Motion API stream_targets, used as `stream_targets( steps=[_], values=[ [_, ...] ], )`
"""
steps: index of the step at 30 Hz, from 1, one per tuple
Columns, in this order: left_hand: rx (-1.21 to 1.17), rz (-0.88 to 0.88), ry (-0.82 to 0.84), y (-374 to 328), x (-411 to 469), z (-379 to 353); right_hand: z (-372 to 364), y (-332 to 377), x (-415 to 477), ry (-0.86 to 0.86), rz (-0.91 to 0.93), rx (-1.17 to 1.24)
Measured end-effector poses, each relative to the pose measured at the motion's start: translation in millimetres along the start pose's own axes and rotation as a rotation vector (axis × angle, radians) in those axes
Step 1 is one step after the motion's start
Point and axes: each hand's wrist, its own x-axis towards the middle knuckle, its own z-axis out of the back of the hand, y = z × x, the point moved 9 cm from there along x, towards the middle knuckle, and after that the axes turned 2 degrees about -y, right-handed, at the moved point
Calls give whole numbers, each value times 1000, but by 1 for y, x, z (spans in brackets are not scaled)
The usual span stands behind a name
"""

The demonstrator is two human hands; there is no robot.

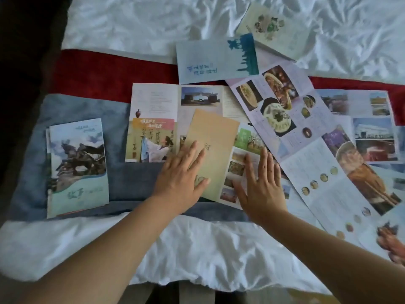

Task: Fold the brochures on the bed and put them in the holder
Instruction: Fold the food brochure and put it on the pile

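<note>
- Left hand [180,175]: fingers straight and spread, palm pressing flat on the tan brochure [213,137].
- Right hand [262,183]: fingers straight, flat on that brochure's photo panel [235,167].
- Tan brochure lies mid-bed [197,249], overlapping other open brochures [285,102].

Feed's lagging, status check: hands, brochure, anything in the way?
Left hand flat on tan brochure. Right hand flat on photo panel beside it. Unfolded food brochure close on right. No holder in view.
</note>
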Motion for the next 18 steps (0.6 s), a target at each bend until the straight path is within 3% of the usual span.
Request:
stream_targets(
  steps=[3, 11, 18],
  values=[
    [-6, 93, 34, -14, 5, -18, -9, -41, -18, 56, -87, 26],
    [85, 196, -43, -6, -20, -45, -3, -101, -12, 5, -157, 126],
    [110, 239, 0, -4, -20, -44, -13, -106, -27, -4, 39, 235]
  ],
)
